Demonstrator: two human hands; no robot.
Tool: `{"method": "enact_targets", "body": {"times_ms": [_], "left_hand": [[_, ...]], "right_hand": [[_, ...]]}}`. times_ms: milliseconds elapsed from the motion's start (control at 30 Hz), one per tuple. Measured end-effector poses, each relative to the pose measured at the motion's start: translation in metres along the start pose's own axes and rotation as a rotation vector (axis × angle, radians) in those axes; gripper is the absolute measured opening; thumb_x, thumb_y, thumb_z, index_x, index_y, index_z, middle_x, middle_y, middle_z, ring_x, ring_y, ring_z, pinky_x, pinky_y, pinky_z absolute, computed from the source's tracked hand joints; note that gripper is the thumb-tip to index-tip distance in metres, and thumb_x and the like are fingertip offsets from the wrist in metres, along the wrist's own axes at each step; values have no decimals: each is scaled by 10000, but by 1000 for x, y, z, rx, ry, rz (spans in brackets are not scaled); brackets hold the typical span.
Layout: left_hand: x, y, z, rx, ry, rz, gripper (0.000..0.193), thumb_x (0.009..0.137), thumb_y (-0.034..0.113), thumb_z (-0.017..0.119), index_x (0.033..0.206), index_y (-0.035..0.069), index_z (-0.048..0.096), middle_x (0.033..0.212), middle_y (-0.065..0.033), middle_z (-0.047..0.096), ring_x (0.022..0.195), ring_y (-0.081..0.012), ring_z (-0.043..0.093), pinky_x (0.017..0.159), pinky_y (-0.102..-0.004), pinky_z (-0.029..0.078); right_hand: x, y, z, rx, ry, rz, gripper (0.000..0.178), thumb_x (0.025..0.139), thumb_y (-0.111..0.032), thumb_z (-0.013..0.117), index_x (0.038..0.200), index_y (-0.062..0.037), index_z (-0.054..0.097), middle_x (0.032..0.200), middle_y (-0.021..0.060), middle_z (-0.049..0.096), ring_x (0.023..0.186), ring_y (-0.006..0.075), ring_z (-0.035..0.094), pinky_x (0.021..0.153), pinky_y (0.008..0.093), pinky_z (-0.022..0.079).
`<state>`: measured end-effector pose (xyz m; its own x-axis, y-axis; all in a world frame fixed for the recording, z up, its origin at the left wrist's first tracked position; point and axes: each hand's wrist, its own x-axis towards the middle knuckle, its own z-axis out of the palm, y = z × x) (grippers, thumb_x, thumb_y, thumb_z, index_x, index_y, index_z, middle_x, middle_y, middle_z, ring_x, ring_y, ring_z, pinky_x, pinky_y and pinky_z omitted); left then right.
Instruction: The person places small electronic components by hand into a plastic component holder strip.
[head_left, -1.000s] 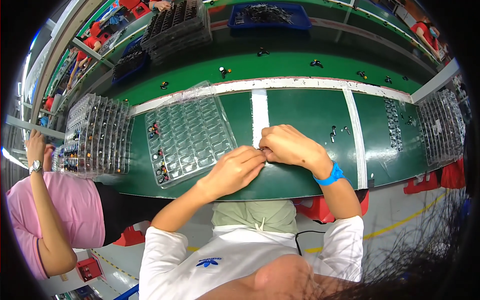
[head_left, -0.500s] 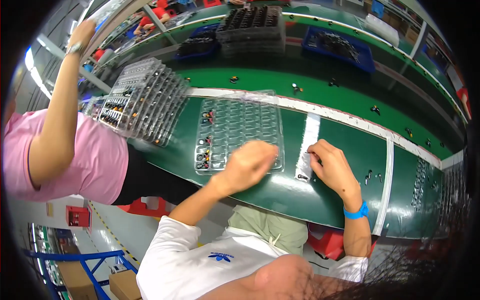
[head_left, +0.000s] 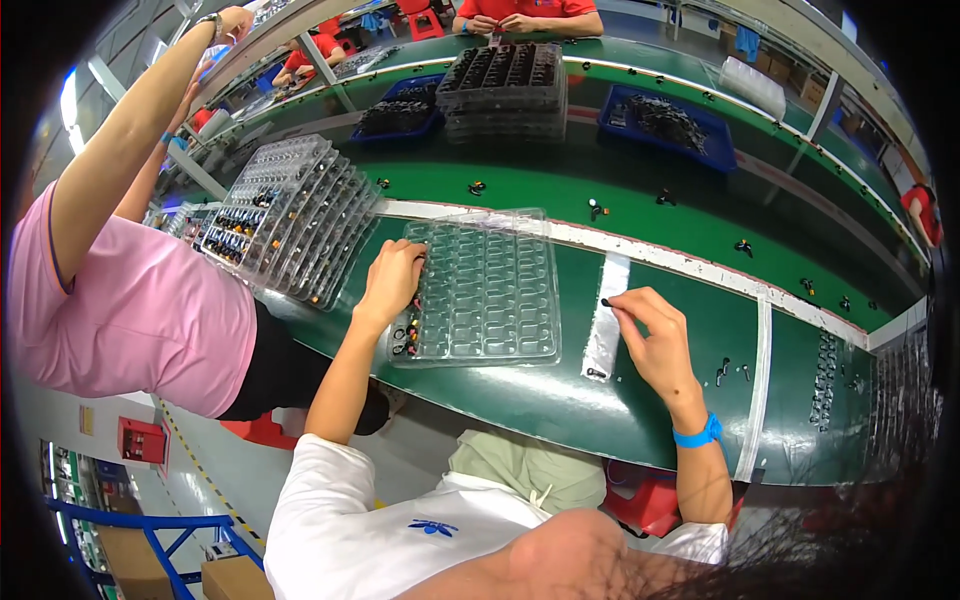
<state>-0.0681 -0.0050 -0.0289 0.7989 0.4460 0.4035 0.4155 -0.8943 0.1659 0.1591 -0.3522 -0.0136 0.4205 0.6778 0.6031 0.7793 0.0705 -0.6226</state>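
Note:
A clear plastic tray (head_left: 490, 290) with rows of moulded pockets lies in front of me, small black parts with coloured wires (head_left: 405, 335) in its left column. My left hand (head_left: 390, 283) reaches over the tray's upper left corner, fingertips pinched on a small dark part (head_left: 421, 257) that they mostly hide. To the tray's right, my right hand (head_left: 657, 345) is raised above a white strip (head_left: 606, 325) on the table, thumb and finger closed on a small black part (head_left: 606, 302). Another black earbud-like piece (head_left: 597, 374) rests at the strip's near end.
Stacked filled trays (head_left: 290, 220) stand at left beside a person in pink (head_left: 140, 300) with raised arms. Beyond the white ledge (head_left: 680, 262), a green belt (head_left: 540, 190) carries loose parts. Farther back are blue bins (head_left: 668, 120) and more stacked trays (head_left: 503, 90). Black pieces (head_left: 724, 370) lie at right.
My left hand has moved from above the tray's lower right side to its upper left corner. My right hand stays over the strip, its pinched black part now plainly visible.

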Motion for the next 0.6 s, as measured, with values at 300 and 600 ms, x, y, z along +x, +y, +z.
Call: {"method": "enact_targets", "body": {"times_ms": [300,600], "left_hand": [[12,59,-20,-881,31,-183,185,980,6,681,1151,-33,740,1015,-86,725,913,-159,717,823,-294,584],[14,169,29,-1887,-470,-227,269,1041,99,648,1268,-41,677,1143,-128,731,976,-178,729,916,-327,620]], "right_hand": [[2,-11,7,94,114,12,137,868,54,754,1003,32,748,928,145,739,799,269,724,699,323,557],[-1,-9,11,279,136,0,178,873,67,746,1046,30,772,1131,168,765,1022,269,745,882,335,600]]}}
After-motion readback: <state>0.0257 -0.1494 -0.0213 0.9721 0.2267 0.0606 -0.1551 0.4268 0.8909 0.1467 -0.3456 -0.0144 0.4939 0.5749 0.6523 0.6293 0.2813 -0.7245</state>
